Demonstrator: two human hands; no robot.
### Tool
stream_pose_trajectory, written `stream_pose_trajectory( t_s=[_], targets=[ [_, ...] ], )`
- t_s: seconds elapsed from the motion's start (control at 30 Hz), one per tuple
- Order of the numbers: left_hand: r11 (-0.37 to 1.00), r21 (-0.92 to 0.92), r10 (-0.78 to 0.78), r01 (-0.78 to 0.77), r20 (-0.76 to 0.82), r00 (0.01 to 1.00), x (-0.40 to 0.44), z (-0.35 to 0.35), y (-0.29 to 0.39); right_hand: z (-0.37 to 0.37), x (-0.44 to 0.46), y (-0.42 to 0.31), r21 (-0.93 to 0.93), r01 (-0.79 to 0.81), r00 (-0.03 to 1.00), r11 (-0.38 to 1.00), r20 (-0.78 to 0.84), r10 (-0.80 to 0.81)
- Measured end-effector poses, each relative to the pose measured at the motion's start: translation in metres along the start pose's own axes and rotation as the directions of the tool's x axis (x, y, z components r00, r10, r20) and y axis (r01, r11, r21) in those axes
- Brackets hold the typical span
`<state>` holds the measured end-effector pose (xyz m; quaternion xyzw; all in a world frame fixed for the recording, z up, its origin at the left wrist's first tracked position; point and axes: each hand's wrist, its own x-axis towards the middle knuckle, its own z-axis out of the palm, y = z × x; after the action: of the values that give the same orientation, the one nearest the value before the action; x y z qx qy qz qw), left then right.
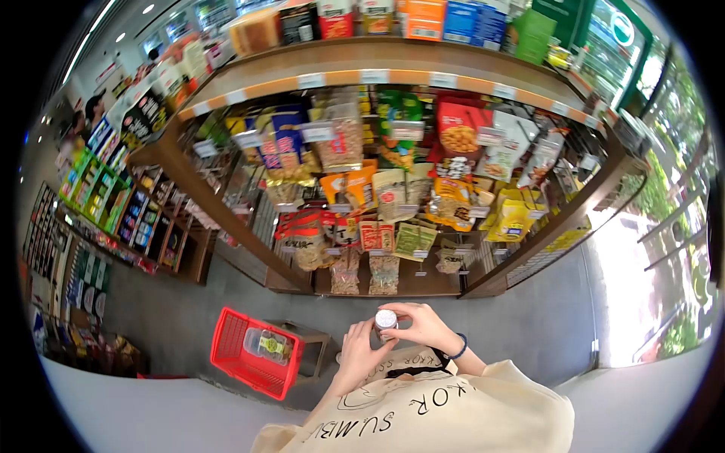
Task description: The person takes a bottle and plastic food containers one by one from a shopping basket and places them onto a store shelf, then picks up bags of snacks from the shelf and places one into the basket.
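Note:
A small jar or bottle with a white lid (386, 318) is held upright in front of my chest. My left hand (364, 349) wraps its left and lower side. From the right, my right hand (418, 328) grips it near the lid, with a dark band around the wrist. Both hands are closed on the container, and fingers hide most of its body. To the left of my hands, a red shopping basket (225, 341) rests by a low stool (317, 343). Inside the basket lies a clear plastic container (266, 345) with a yellow-green label.
Ahead stands a wooden shelf unit (377, 62) with bagged snacks (349, 190) on hooks and boxes (423, 19) on top. More racks (113, 196) line the left side, with people farther back. Bright windows (672, 189) are at the right. The floor (544, 325) is grey.

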<state>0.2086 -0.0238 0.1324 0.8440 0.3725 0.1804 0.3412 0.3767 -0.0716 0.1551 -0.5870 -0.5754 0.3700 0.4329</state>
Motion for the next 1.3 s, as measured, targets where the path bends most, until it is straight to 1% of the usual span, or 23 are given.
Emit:
stream_pose_trajectory(
  t_s=[0.03,0.1,0.23,0.27,0.3,0.33,0.37,0.47,0.5,0.57,0.6,0.63,0.77,0.83,0.9,0.93,0.97,1.0,1.03,1.1,1.17,1.23,1.3],
  targets=[
    [1.000,0.007,0.018,-0.018,0.013,1.000,0.007,0.009,0.011,-0.015,-0.009,0.001,0.003,0.000,1.000,1.000,-0.023,0.000],
    [0.991,-0.039,0.126,-0.126,-0.014,0.992,0.017,0.029,0.034,-0.045,-0.028,0.000,-0.102,0.006,0.993,0.995,-0.120,-0.018],
    [0.979,-0.093,0.183,-0.179,0.041,0.982,0.037,0.066,0.081,-0.102,-0.063,-0.001,-0.165,-0.010,0.979,0.986,-0.202,-0.023],
    [0.971,-0.167,0.180,-0.170,0.046,0.983,0.042,0.075,0.094,-0.117,-0.069,0.003,-0.169,-0.010,0.977,0.986,-0.209,-0.026],
    [0.958,-0.240,0.173,-0.155,0.055,0.983,0.046,0.085,0.105,-0.130,-0.075,0.008,-0.188,0.038,0.965,0.982,-0.247,-0.085],
    [0.950,-0.234,0.220,-0.208,0.026,0.975,0.051,0.095,0.114,-0.140,-0.083,0.012,-0.202,0.081,0.950,0.976,-0.281,-0.136],
    [0.940,-0.226,0.262,-0.256,0.000,0.965,0.056,0.103,0.124,-0.154,-0.090,0.011,-0.190,0.046,0.949,0.981,-0.299,-0.103],
    [0.922,-0.181,0.343,-0.342,-0.022,0.939,0.074,0.119,0.162,-0.191,-0.106,0.002,-0.135,0.063,0.919,0.989,-0.379,-0.110],
    [0.912,-0.195,0.363,-0.360,-0.022,0.932,0.083,0.119,0.178,-0.204,-0.110,-0.002,-0.159,0.060,0.911,0.985,-0.394,-0.120],
    [0.885,-0.115,0.446,-0.451,-0.066,0.893,0.100,0.113,0.212,-0.234,-0.116,-0.020,-0.285,0.036,0.907,0.958,-0.394,-0.151],
    [0.872,-0.108,0.471,-0.477,-0.073,0.879,0.110,0.110,0.226,-0.245,-0.113,-0.022,-0.301,0.146,0.849,0.943,-0.451,-0.275],
    [0.847,-0.111,0.509,-0.520,-0.114,0.853,0.121,0.107,0.237,-0.259,-0.111,-0.029,-0.325,0.194,0.819,0.926,-0.465,-0.335],
    [0.745,-0.149,0.621,-0.650,-0.198,0.758,0.169,0.077,0.291,-0.306,-0.085,-0.058,-0.382,0.352,0.677,0.855,-0.527,-0.514],
    [0.691,-0.072,0.687,-0.719,-0.243,0.685,0.189,0.060,0.316,-0.327,-0.070,-0.078,-0.313,0.425,0.635,0.849,-0.566,-0.526],
    [0.662,0.018,0.729,-0.749,-0.248,0.639,0.205,0.043,0.339,-0.347,-0.058,-0.100,-0.316,0.458,0.612,0.831,-0.565,-0.553],
    [0.616,0.109,0.773,-0.781,-0.273,0.572,0.212,0.033,0.350,-0.356,-0.053,-0.111,-0.321,0.468,0.611,0.823,-0.556,-0.564],
    [0.610,0.094,0.780,-0.787,-0.248,0.575,0.219,0.025,0.359,-0.365,-0.047,-0.121,-0.327,0.480,0.608,0.814,-0.546,-0.577],
    [0.586,0.119,0.796,-0.802,-0.268,0.542,0.230,0.019,0.365,-0.375,-0.037,-0.126,-0.375,0.503,0.582,0.779,-0.520,-0.625],
    [0.563,0.141,0.811,-0.814,-0.286,0.511,0.242,0.015,0.370,-0.385,-0.030,-0.134,-0.388,0.498,0.596,0.775,-0.496,-0.631],
    [0.563,0.131,0.807,-0.816,-0.301,0.509,0.274,0.009,0.376,-0.411,-0.008,-0.139,-0.455,0.510,0.578,0.730,-0.448,-0.682],
    [0.605,-0.065,0.774,-0.794,-0.184,0.605,0.290,-0.009,0.391,-0.423,0.000,-0.155,-0.495,0.419,0.623,0.761,-0.453,-0.638],
    [0.611,-0.073,0.773,-0.788,-0.161,0.614,0.318,-0.016,0.400,-0.446,0.018,-0.160,-0.602,0.384,0.606,0.701,-0.409,-0.683],
    [0.620,-0.084,0.770,-0.780,-0.126,0.625,0.341,-0.017,0.409,-0.463,0.027,-0.166,-0.632,0.357,0.624,0.688,-0.387,-0.679]
  ],
)
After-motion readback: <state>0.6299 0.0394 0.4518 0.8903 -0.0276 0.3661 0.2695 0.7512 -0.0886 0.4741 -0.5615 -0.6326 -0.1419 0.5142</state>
